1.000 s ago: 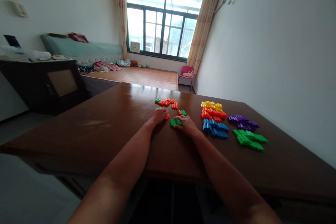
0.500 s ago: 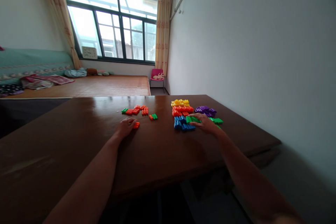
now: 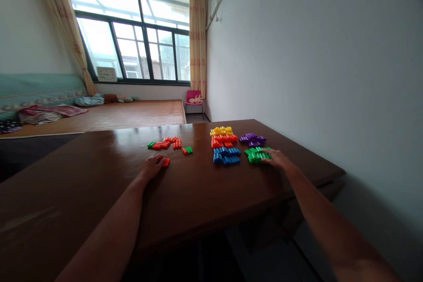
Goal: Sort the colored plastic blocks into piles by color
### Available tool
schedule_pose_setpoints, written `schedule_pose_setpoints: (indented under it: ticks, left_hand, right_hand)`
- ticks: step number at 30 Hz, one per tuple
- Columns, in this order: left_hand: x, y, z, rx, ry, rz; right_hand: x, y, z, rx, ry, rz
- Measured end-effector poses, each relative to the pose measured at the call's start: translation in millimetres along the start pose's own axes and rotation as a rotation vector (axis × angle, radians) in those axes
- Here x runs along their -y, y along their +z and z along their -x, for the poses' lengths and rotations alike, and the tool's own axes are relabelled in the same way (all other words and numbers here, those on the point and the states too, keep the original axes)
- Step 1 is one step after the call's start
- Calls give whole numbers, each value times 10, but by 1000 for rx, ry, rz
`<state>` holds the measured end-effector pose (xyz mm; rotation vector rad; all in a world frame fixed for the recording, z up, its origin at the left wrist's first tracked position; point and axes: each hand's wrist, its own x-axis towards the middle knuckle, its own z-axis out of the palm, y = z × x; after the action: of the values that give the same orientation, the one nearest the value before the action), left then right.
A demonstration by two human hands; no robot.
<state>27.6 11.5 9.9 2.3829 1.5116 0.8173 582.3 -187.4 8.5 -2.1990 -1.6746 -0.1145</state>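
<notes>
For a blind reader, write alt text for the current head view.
A person's right hand touches green blocks on a brown table; the left hand touches orange blocks. Nearby lie yellow blocks, blue blocks and purple blocks. Beyond is a window.

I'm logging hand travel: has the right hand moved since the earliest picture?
Yes, rightward across the table. The right hand was left of the blue pieces; now it is right of them, at the green pieces.
</notes>
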Motion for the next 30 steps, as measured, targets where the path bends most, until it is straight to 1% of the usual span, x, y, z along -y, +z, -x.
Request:
schedule_pose_setpoints:
  ticks: [2,4,7,11,16,20,22,24,26,27,28,30]
  left_hand:
    - [2,1,-5,-3,-6,-1]
    - [4,7,-16,-9,-6,6]
    - [-2,16,-27,-19,-2,13]
    - [-22,9,-20,-6,-21,1]
    - [-26,1,-12,17,-19,-7]
    - [-29,3,-9,-24,-38,-15]
    - [-38,1,4,-48,-74,-24]
    - [-53,4,20,-62,-134,-36]
    - [-79,22,33,-61,-162,-40]
    - [-97,37,38,-53,-156,-24]
    - [-117,54,40,-42,-139,12]
    - [-156,89,40,-23,-92,124]
  right_hand:
    - [-58,25,-18,0,30,-117]
    - [-151,46,-26,10,100,-225]
    - [-274,101,-13,-15,173,-308]
    - [-328,175,25,-107,167,-333]
    - [-303,181,74,-158,222,-376]
    - [-323,195,134,-163,197,-421]
    - [-303,189,151,-232,195,-358]
    - [-180,148,147,-370,175,-242]
    - [104,76,139,-476,70,-150]
    - [312,38,140,-491,-13,-130]
    - [557,8,148,-477,-106,-131]
    - [1117,-5,177,-390,-273,-188]
